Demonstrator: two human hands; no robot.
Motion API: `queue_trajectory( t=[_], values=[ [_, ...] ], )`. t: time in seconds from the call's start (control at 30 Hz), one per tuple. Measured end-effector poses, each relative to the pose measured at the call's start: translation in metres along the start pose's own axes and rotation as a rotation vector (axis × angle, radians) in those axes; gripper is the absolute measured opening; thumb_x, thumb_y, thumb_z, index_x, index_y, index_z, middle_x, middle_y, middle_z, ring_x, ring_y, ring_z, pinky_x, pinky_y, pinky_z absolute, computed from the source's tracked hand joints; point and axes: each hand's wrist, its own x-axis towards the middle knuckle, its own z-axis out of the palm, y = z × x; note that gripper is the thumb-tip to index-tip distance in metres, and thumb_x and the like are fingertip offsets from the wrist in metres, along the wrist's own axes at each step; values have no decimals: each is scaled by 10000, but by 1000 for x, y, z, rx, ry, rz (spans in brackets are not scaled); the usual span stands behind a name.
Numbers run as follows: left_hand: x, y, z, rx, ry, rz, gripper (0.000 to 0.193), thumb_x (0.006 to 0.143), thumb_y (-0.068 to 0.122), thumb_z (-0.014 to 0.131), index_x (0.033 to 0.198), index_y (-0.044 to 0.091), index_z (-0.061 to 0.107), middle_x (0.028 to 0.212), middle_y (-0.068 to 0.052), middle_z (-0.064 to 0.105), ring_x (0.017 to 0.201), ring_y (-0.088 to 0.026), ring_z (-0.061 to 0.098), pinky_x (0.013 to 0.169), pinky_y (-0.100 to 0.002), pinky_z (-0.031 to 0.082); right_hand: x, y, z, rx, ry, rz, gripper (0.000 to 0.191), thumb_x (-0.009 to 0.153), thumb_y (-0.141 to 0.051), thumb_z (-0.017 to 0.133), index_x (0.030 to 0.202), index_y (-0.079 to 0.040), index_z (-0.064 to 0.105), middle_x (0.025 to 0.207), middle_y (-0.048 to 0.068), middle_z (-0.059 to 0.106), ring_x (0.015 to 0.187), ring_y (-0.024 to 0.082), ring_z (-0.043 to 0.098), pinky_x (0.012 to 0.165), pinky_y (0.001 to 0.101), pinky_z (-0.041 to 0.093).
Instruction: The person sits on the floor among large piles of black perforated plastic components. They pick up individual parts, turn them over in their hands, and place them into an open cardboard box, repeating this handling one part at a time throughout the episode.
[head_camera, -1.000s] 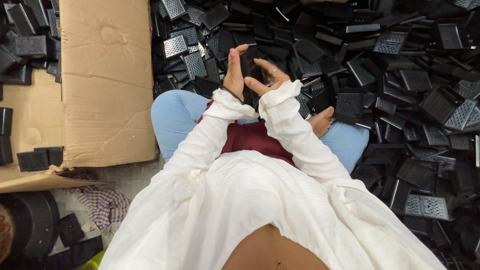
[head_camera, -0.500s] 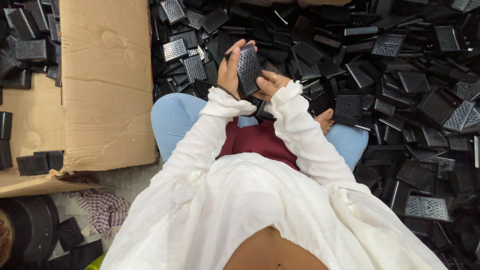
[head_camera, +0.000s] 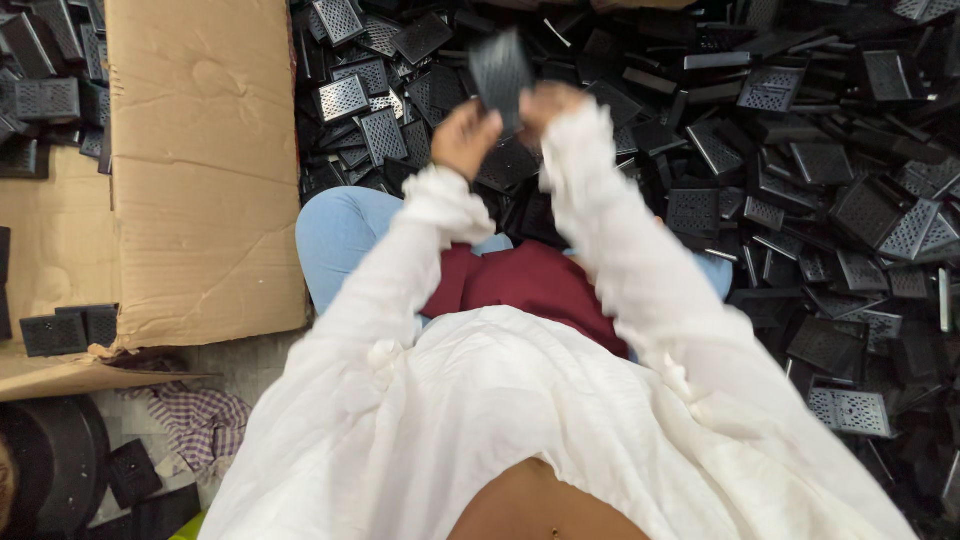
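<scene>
I sit on the floor in white sleeves, light blue trousers and a dark red cloth in my lap. My left hand (head_camera: 466, 135) and my right hand (head_camera: 553, 103) are raised side by side, both blurred by motion. Between them they hold one black perforated plastic panel (head_camera: 500, 70), upright, above a big heap of the same black perforated panels (head_camera: 800, 170) that fills the floor ahead and to the right.
A large flattened cardboard box (head_camera: 200, 170) lies at the left, with a few black panels (head_camera: 60, 330) on its lower flap. A checked cloth (head_camera: 195, 420) and a round black object (head_camera: 50, 480) lie at the bottom left.
Both hands have risen away from my lap with the panel between them, and they now move fast enough to blur.
</scene>
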Motion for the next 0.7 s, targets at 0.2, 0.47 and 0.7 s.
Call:
queue_trajectory(
  t=[0.2, 0.47, 0.7],
  values=[
    [100, 30, 22, 100, 98, 259, 596, 992, 256, 787, 1428, -10, 479, 1448, -222, 560, 1317, -279, 608, 1126, -375, 501, 30, -44, -19, -43, 144, -355, 400, 1012, -181, 692, 1364, -7, 612, 1228, 140, 723, 1104, 222, 712, 963, 338, 589],
    [14, -9, -68, 1140, 264, 211, 619, 847, 488, 833, 1252, 49, 670, 1296, -231, 632, 1279, -414, 552, 1104, -487, 448, -66, -69, -71, -639, 576, -365, 304, 1046, -152, 675, 1332, -49, 657, 1222, 130, 725, 1078, 211, 700, 921, 309, 571],
    [19, -23, -97, 1091, 524, -468, 896, 768, 791, 650, 1364, 123, 621, 1442, -289, 455, 1327, -469, 449, 1122, -515, 359, -115, -86, -212, -2265, 507, 267, 238, 1016, -247, 587, 1219, -172, 686, 1151, 131, 668, 953, 334, 680, 660, 439, 589]
  ],
)
